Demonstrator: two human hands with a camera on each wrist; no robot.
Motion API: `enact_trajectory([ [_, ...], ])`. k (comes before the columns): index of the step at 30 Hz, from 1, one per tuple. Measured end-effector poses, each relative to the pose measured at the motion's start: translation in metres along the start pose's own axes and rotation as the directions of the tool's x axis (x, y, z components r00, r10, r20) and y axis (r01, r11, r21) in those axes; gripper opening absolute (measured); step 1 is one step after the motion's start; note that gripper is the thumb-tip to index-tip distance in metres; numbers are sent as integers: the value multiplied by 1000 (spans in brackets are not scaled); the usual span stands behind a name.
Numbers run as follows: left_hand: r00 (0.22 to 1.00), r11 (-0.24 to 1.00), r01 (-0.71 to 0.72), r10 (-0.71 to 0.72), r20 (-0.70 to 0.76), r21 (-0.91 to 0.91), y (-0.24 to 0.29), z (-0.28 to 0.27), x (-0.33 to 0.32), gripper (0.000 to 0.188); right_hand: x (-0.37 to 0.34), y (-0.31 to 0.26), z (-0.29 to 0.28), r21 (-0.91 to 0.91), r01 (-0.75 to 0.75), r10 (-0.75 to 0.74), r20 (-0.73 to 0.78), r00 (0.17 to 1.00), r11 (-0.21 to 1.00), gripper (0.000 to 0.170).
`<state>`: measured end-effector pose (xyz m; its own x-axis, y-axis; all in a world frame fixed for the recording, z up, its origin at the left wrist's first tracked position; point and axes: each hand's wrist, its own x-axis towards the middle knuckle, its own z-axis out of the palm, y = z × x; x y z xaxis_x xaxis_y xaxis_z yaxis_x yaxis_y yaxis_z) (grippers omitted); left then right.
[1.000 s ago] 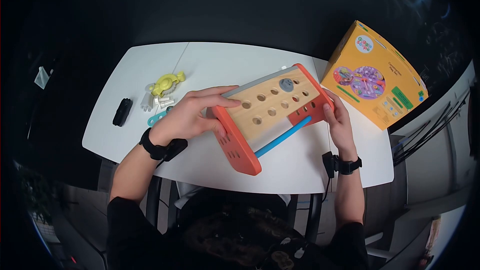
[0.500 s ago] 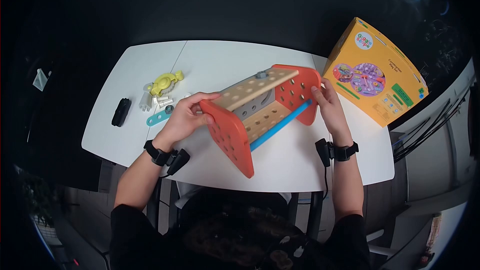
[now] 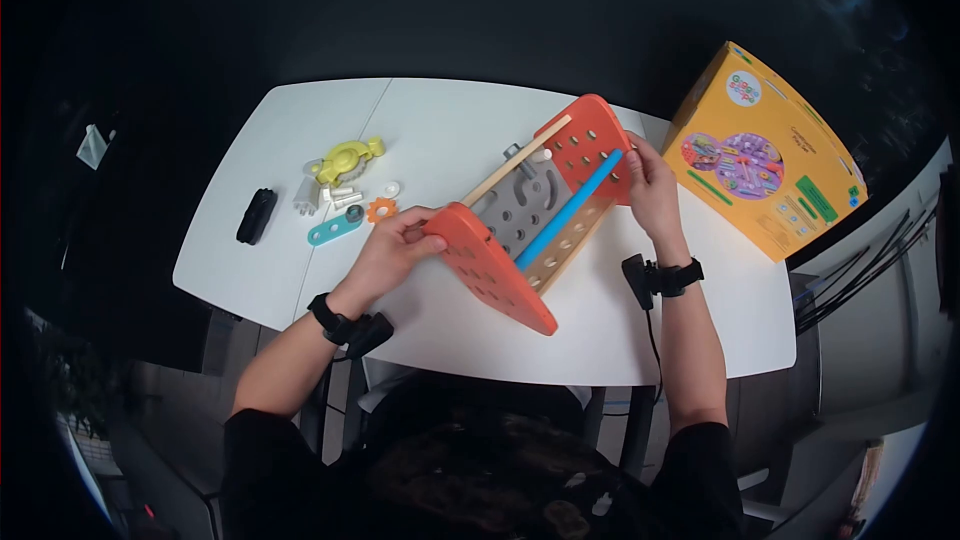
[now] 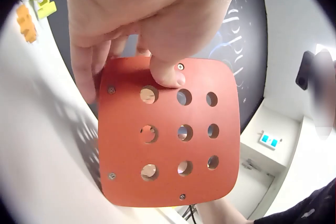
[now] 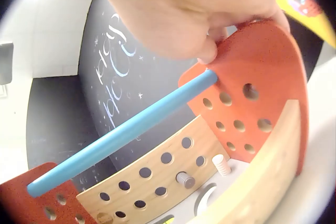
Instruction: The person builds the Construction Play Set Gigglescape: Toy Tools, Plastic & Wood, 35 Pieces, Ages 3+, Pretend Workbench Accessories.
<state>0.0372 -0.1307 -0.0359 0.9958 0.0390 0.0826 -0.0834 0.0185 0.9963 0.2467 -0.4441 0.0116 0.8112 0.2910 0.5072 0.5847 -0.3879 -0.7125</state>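
Presumably my step is orienting the red-ended, perforated wooden toy workbench (image 3: 528,215), tilted over the white surface (image 3: 430,130); left hand (image 3: 392,252) and right hand (image 3: 655,198) fingers pinch its opposite ends. Next, I'd judge, calls for lowering it evenly.

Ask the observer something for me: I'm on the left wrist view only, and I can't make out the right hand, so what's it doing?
Observer: The right hand grips the opposite red panel by its edge, thumb on the inner face.
Operator: Does anything on the inside link that one to the panel under the left hand?
Observer: Yes, a blue bar spans from one panel to the other.
Operator: And what stands to the right of the right hand?
Observer: A yellow box labelled Construction Play Set.
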Motion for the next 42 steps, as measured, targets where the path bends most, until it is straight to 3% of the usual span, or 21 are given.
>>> enact_trajectory([
  [3, 1000, 999, -13, 13, -3, 33, 2, 6, -3, 30, 8, 4, 5, 6, 15, -15, -4, 1000, 1000, 31],
  [5, 999, 967, -27, 34, -25, 253, 14, 13, -7, 26, 15, 3, 7, 19, 19, -19, 6, 1000, 1000, 30],
  [6, 999, 967, -23, 32, -30, 255, 16, 13, -8, 26, 18, 3, 7, -16, 25, -25, 18, 1000, 1000, 30],
  [8, 991, 836, -131, 122, 51, 533, 19, 13, -9, 26, 23, 1, 8, -48, 31, -29, 31, 999, 998, 29],
  [10, 992, 830, -128, 99, 82, 543, 19, 13, -11, 27, 30, -1, 9, -141, 102, -90, 85, 992, 985, 29],
  [18, 954, 731, -254, 82, 287, 633, 21, 14, -20, 24, 45, -16, 16, -262, 109, -43, 243, 969, 959, 29],
  [20, 883, 624, -446, 188, 430, 642, 24, 1, -17, 17, 47, -17, 17, -284, 132, -55, 264, 963, 950, 29],
  [21, 884, 624, -443, 186, 429, 643, 25, -11, -15, 17, 48, -18, 17, -275, 121, -40, 282, 959, 954, 30],
  [23, 928, 297, -348, 241, 283, 889, 24, -44, -7, 14, 47, -24, 16, -261, 107, -23, 307, 952, 959, 30],
  [25, 980, 156, -98, 189, 68, 983, 27, -70, 0, 17, 44, -30, 13, -196, 39, 26, 320, 947, 980, 31],
  [26, 980, 154, -95, 188, 66, 983, 26, -83, 2, 17, 42, -31, 13, -193, 40, 25, 322, 947, 980, 31],
  [28, 987, 57, -21, 158, 12, 998, 21, -101, 5, 20, 35, -33, 11, -264, 258, -183, 276, 943, 929, 34],
  [29, 987, 58, -23, 159, 14, 998, 19, -107, 5, 20, 32, -34, 10, -267, 257, -182, 275, 944, 929, 34],
  [31, 984, 17, -67, 167, 64, 998, 15, -113, 7, 13, 25, -39, 9, -285, 386, -333, 217, 918, 877, 40],
  [35, 993, -17, -75, 90, 76, 997, 12, -115, 10, 14, 12, -55, 0, -251, 403, -355, 215, 910, 880, 42],
  [37, 998, -16, -55, -13, 55, 998, 10, -117, 14, 26, 7, -64, -5, -221, 358, -299, 262, 918, 907, 40],
  [41, 996, 6, -86, -20, 86, 996, 17, -113, 13, 27, -3, -81, -11, -207, 402, -335, 296, 894, 892, 37],
  [42, 993, 86, -112, 39, 109, 990, 20, -108, 12, 24, -6, -85, -11, -184, 418, -353, 303, 885, 890, 34],
])
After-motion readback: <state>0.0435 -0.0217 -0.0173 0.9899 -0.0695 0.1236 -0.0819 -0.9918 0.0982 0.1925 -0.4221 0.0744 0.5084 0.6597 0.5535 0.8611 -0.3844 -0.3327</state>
